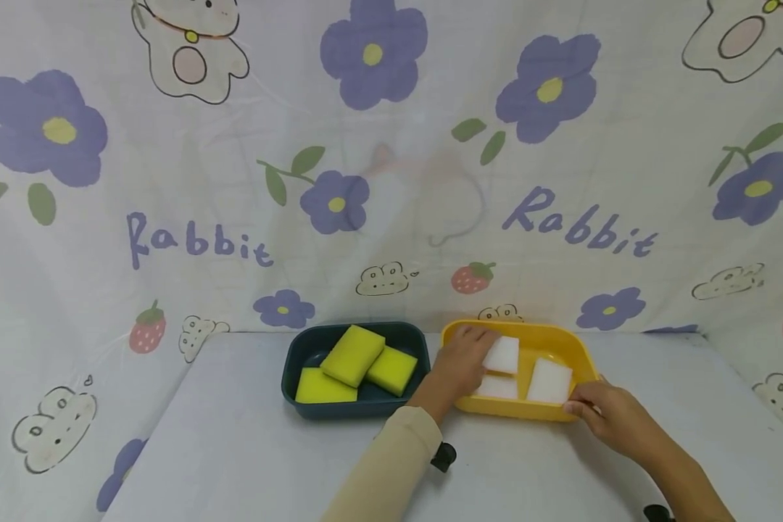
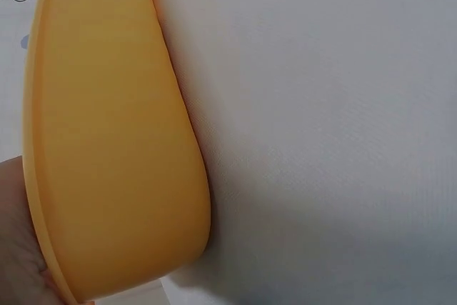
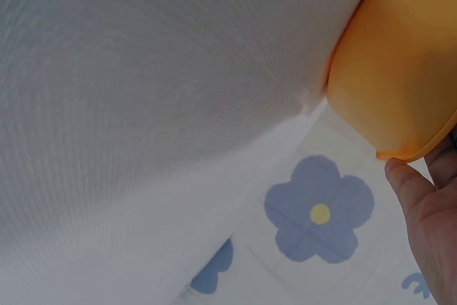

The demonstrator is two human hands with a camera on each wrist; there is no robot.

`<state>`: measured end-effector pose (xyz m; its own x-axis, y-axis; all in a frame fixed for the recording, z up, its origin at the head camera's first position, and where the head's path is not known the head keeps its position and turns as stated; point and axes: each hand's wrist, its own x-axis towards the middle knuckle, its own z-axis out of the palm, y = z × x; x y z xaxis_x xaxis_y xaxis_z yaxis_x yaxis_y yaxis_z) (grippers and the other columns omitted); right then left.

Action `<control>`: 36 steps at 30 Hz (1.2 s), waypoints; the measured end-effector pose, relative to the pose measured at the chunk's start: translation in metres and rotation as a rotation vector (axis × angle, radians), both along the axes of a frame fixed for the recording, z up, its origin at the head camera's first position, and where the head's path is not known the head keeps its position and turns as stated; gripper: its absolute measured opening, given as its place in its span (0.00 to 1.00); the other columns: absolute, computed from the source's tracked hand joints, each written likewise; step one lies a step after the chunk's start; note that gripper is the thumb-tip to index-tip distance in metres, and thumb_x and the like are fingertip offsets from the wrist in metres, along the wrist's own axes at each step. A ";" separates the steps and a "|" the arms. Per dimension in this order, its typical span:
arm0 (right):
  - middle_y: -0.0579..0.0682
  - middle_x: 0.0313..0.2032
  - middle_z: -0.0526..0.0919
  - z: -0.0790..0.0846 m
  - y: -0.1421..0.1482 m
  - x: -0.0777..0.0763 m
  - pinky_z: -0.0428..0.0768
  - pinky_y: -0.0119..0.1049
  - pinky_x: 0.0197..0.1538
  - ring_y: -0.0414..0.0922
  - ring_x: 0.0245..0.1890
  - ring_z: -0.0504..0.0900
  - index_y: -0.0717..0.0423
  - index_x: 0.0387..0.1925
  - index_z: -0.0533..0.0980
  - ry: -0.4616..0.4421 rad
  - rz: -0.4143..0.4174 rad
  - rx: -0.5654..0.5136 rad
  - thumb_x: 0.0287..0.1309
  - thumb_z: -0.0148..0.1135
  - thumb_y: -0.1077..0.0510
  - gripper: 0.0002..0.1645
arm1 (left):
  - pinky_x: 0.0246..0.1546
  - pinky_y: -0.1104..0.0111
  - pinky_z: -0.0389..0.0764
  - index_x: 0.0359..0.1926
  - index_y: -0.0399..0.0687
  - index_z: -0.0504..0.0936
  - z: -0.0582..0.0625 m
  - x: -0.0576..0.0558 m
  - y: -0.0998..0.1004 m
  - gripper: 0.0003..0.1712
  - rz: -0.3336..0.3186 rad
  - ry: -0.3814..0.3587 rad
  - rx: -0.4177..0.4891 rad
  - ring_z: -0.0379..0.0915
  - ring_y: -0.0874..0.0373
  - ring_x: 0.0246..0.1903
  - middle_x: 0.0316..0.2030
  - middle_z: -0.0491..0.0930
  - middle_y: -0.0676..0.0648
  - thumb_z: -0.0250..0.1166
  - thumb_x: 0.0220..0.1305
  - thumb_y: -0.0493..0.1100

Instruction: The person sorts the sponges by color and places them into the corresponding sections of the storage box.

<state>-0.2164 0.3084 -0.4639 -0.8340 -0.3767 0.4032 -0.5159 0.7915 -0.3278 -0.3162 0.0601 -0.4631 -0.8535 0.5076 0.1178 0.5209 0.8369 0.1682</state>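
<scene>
In the head view, my left hand [image 1: 458, 368] reaches over the front rim of a yellow plastic tray [image 1: 554, 332]. Its bent fingers grip the left side of a white sponge [image 1: 504, 355], partly hidden by the hand. Two more white sponges lie inside, one at the front [image 1: 498, 387] and another to the right [image 1: 549, 381]. The right hand [image 1: 610, 413] pinches the tray's front right corner between thumb and fingers. In the right wrist view, that thumb [image 3: 405, 180] presses the rim. The left wrist view shows mostly the tray's outer wall [image 2: 114, 133].
Left of the yellow tray stands a dark green tray [image 1: 359, 411] with three yellow sponges [image 1: 354, 355], one lying on the others. Both trays stand on a white table [image 1: 248, 435]. Behind it hangs a patterned cloth [image 1: 424, 130] with flowers and rabbits.
</scene>
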 end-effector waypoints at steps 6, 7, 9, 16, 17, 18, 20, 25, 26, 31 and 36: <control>0.30 0.23 0.71 -0.001 0.000 -0.001 0.75 0.34 0.30 0.31 0.26 0.67 0.46 0.25 0.78 -0.003 -0.002 -0.002 0.54 0.74 0.64 0.13 | 0.68 0.69 0.63 0.72 0.63 0.67 0.002 -0.001 -0.001 0.36 -0.007 -0.034 0.021 0.58 0.61 0.67 0.70 0.65 0.60 0.70 0.66 0.41; 0.30 0.23 0.71 -0.001 0.000 -0.001 0.76 0.34 0.30 0.31 0.26 0.67 0.45 0.25 0.78 0.001 -0.001 0.000 0.54 0.74 0.64 0.13 | 0.68 0.69 0.63 0.72 0.63 0.67 0.002 0.000 -0.002 0.36 -0.007 -0.039 0.029 0.58 0.61 0.67 0.70 0.65 0.60 0.70 0.66 0.41; 0.30 0.23 0.70 -0.001 0.001 -0.002 0.76 0.35 0.30 0.31 0.26 0.67 0.45 0.25 0.78 0.005 0.003 0.003 0.54 0.74 0.64 0.13 | 0.68 0.69 0.62 0.72 0.62 0.67 0.003 -0.001 -0.002 0.36 -0.007 -0.046 0.042 0.59 0.61 0.67 0.69 0.66 0.59 0.69 0.67 0.41; 0.29 0.23 0.69 -0.003 0.003 -0.001 0.74 0.34 0.29 0.31 0.26 0.66 0.45 0.25 0.77 0.020 0.008 -0.001 0.53 0.75 0.63 0.14 | 0.66 0.70 0.67 0.68 0.61 0.71 0.002 0.002 -0.003 0.30 -0.003 -0.064 0.088 0.63 0.60 0.62 0.65 0.70 0.57 0.68 0.68 0.42; 0.29 0.23 0.70 -0.003 0.003 -0.001 0.74 0.34 0.29 0.31 0.26 0.66 0.45 0.24 0.77 0.017 0.007 -0.003 0.53 0.75 0.64 0.14 | 0.64 0.70 0.68 0.66 0.61 0.74 0.002 0.002 -0.003 0.27 -0.004 -0.062 0.085 0.65 0.60 0.59 0.63 0.72 0.57 0.67 0.69 0.43; 0.30 0.23 0.70 -0.003 0.003 0.000 0.74 0.34 0.29 0.30 0.26 0.66 0.45 0.24 0.77 0.015 0.003 -0.004 0.53 0.74 0.64 0.14 | 0.63 0.71 0.70 0.63 0.60 0.77 0.002 0.002 -0.003 0.23 -0.002 -0.059 0.078 0.66 0.61 0.56 0.59 0.73 0.57 0.68 0.69 0.43; 0.30 0.23 0.70 -0.003 0.002 0.000 0.74 0.34 0.29 0.31 0.26 0.66 0.45 0.24 0.77 0.010 -0.002 -0.005 0.53 0.74 0.64 0.14 | 0.56 0.74 0.74 0.54 0.60 0.82 0.002 0.003 -0.001 0.15 0.010 -0.045 0.055 0.68 0.62 0.48 0.50 0.75 0.57 0.68 0.68 0.44; 0.31 0.23 0.71 -0.002 0.000 0.001 0.75 0.34 0.29 0.32 0.26 0.67 0.47 0.25 0.78 -0.010 0.000 -0.010 0.55 0.73 0.64 0.12 | 0.39 0.74 0.78 0.42 0.56 0.82 0.004 0.004 0.005 0.06 0.107 -0.009 -0.046 0.67 0.61 0.34 0.35 0.72 0.55 0.67 0.69 0.50; 0.31 0.23 0.71 -0.001 -0.001 0.001 0.75 0.34 0.29 0.32 0.26 0.67 0.47 0.25 0.78 -0.016 -0.004 -0.009 0.55 0.73 0.63 0.12 | 0.38 0.73 0.78 0.43 0.55 0.82 0.005 0.004 0.006 0.08 0.129 -0.006 -0.069 0.67 0.61 0.33 0.35 0.72 0.54 0.67 0.69 0.51; 0.32 0.23 0.71 0.001 -0.002 0.002 0.75 0.33 0.30 0.33 0.27 0.68 0.47 0.25 0.78 -0.051 -0.026 -0.009 0.56 0.72 0.62 0.11 | 0.41 0.70 0.81 0.48 0.57 0.84 0.006 0.005 0.011 0.12 0.169 0.002 -0.161 0.68 0.60 0.34 0.38 0.74 0.54 0.66 0.69 0.54; 0.32 0.23 0.71 0.002 -0.001 0.002 0.75 0.34 0.30 0.33 0.27 0.68 0.47 0.25 0.78 -0.047 -0.030 0.000 0.56 0.73 0.62 0.11 | 0.40 0.68 0.80 0.42 0.59 0.82 0.003 0.003 0.010 0.07 0.138 -0.029 -0.146 0.67 0.59 0.36 0.38 0.73 0.55 0.67 0.68 0.53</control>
